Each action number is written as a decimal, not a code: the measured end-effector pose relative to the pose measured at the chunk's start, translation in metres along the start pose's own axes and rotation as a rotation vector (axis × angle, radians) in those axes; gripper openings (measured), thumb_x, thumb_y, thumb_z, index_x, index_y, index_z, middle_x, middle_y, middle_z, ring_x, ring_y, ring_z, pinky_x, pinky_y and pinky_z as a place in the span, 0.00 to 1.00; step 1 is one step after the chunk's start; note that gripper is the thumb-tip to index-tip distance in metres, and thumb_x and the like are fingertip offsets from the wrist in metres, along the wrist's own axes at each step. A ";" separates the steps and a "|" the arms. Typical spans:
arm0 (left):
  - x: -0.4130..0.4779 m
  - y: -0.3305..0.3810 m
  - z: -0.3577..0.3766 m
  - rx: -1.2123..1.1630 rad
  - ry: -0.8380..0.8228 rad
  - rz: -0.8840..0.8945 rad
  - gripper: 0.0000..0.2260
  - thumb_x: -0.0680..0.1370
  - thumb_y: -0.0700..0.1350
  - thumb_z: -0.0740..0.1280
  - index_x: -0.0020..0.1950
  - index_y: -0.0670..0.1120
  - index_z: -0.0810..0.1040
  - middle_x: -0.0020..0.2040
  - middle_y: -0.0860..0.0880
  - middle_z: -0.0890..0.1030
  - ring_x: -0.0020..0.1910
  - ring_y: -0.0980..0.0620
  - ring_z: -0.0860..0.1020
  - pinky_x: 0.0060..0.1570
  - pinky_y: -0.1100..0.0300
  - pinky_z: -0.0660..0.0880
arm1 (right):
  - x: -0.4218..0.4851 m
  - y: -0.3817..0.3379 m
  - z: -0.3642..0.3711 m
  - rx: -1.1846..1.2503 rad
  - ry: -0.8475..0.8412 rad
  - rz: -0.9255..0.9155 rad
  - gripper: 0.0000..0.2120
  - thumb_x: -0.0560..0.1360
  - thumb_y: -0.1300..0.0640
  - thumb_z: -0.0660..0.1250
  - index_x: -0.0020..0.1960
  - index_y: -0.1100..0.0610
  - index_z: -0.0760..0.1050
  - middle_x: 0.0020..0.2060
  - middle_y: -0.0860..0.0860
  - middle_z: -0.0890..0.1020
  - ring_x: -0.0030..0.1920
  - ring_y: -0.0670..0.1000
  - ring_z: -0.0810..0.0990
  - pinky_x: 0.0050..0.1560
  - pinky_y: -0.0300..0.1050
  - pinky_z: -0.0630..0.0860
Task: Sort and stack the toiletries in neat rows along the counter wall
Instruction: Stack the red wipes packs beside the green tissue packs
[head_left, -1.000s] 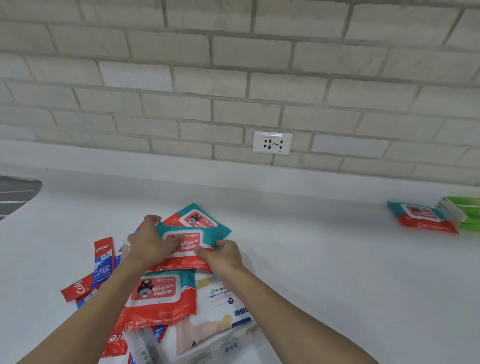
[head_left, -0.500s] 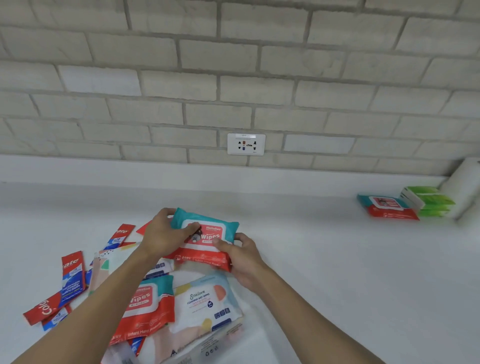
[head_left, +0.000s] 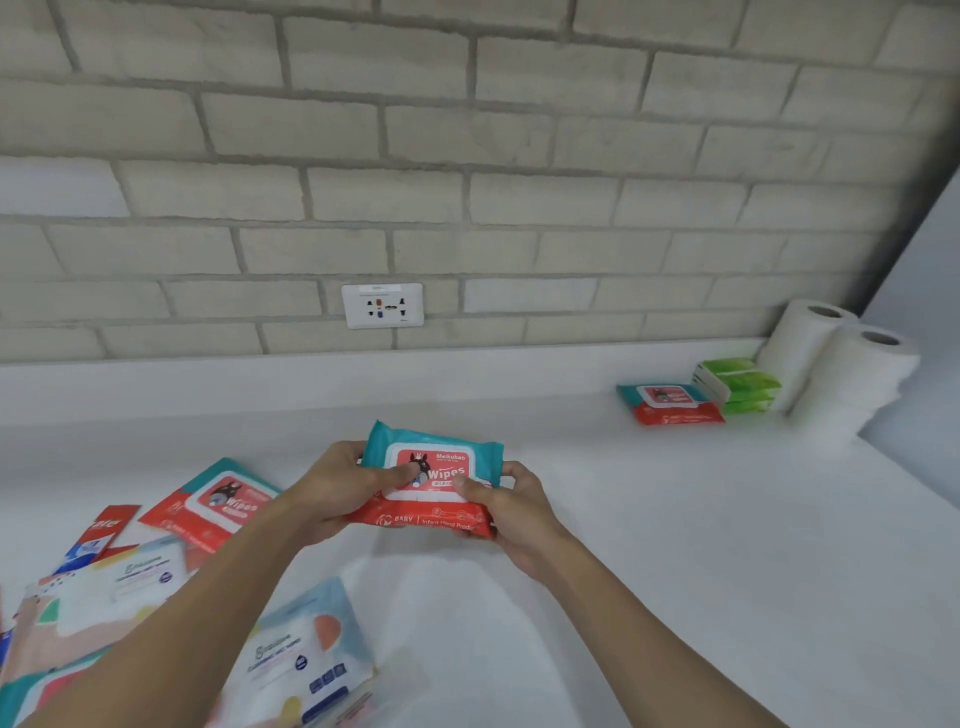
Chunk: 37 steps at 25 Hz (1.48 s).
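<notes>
The wipes pack (head_left: 434, 478) at the middle of the frame is teal on top with a red bottom band. Its white-bordered red label carries a black cartoon figure and white lettering. A second wipes pack (head_left: 218, 506) at the left and a far wipes pack (head_left: 667, 405) at the right show the same teal, red and white. The green packs (head_left: 740, 387) are bright green with white ends, and the paper rolls (head_left: 852, 374) are white. The toothpaste box (head_left: 106, 530) at the left edge is red with white letters and some blue. The pale packs (head_left: 306, 654) at the lower left are white and light blue with coral, yellow and navy shapes. The tabletop (head_left: 675, 545) is white. The brick wall (head_left: 467, 130) is pale grey-beige with darker mortar lines. The socket plate (head_left: 382, 305) is white with black and orange marks.
</notes>
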<state>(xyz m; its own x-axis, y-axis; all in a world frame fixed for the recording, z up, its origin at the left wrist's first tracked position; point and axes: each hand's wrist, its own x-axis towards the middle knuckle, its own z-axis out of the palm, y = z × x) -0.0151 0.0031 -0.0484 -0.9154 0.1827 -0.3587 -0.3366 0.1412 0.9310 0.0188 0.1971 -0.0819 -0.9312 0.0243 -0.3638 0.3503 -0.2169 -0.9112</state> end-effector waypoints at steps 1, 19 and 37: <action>0.004 0.004 0.010 0.005 -0.006 0.013 0.15 0.71 0.43 0.75 0.55 0.43 0.79 0.47 0.43 0.86 0.44 0.43 0.85 0.43 0.51 0.82 | 0.000 -0.005 -0.010 -0.004 0.014 -0.011 0.23 0.70 0.57 0.76 0.58 0.50 0.68 0.52 0.54 0.83 0.46 0.54 0.86 0.48 0.54 0.84; 0.078 0.051 0.188 -0.019 -0.097 0.005 0.15 0.75 0.44 0.71 0.60 0.43 0.76 0.50 0.42 0.84 0.45 0.42 0.84 0.46 0.42 0.81 | 0.025 -0.077 -0.186 -0.116 0.160 -0.079 0.18 0.72 0.57 0.75 0.51 0.47 0.67 0.51 0.54 0.82 0.45 0.55 0.86 0.41 0.51 0.84; 0.191 0.091 0.323 0.010 -0.078 -0.067 0.22 0.73 0.29 0.69 0.64 0.40 0.69 0.54 0.43 0.78 0.50 0.45 0.81 0.42 0.51 0.82 | 0.137 -0.138 -0.326 -0.596 0.343 -0.254 0.21 0.72 0.53 0.75 0.61 0.57 0.74 0.51 0.51 0.83 0.45 0.51 0.84 0.37 0.44 0.82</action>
<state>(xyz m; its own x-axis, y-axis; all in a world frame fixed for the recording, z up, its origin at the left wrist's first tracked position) -0.1494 0.3651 -0.0543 -0.8709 0.2474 -0.4247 -0.3941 0.1652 0.9041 -0.1239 0.5489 -0.0692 -0.9411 0.3290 -0.0779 0.2140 0.4012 -0.8907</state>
